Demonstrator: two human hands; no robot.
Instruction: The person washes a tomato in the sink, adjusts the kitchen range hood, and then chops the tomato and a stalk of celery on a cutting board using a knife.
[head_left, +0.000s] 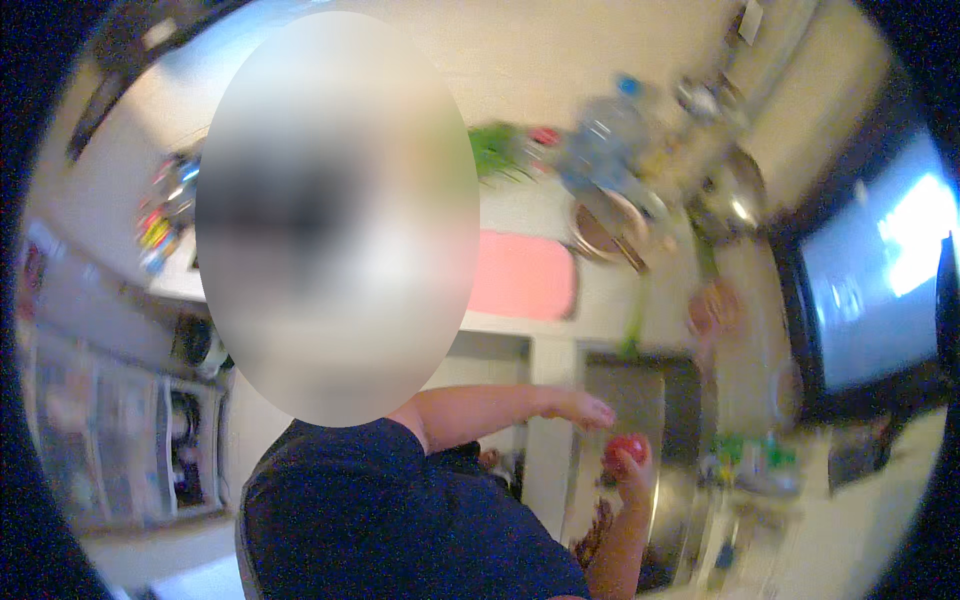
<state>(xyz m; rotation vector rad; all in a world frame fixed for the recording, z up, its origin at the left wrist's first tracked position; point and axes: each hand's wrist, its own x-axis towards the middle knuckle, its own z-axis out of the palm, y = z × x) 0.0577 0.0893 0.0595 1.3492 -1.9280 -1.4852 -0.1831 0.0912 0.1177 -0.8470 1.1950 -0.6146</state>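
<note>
Neither my left hand nor my right hand is in view. Before me stands another person in a dark short-sleeved shirt (375, 517), with the head blurred out. That person's arms reach right, over a metal sink (626, 382). One of the person's hands (634, 476) holds a shiny red round item (625, 451), possibly a tomato. Their other hand (589, 411) is just above it, fingers extended, apart from the red item. Left of the sink, a pink cutting board (525, 276) lies on the white counter. Motion blur softens fine detail.
Behind the board are leafy greens (499, 148) and a large clear bottle with a blue cap (604, 139). A round pan or bowl (609, 225) has a utensil across it. A bright window (885, 255) is at right; open shelving (112, 442) stands at left.
</note>
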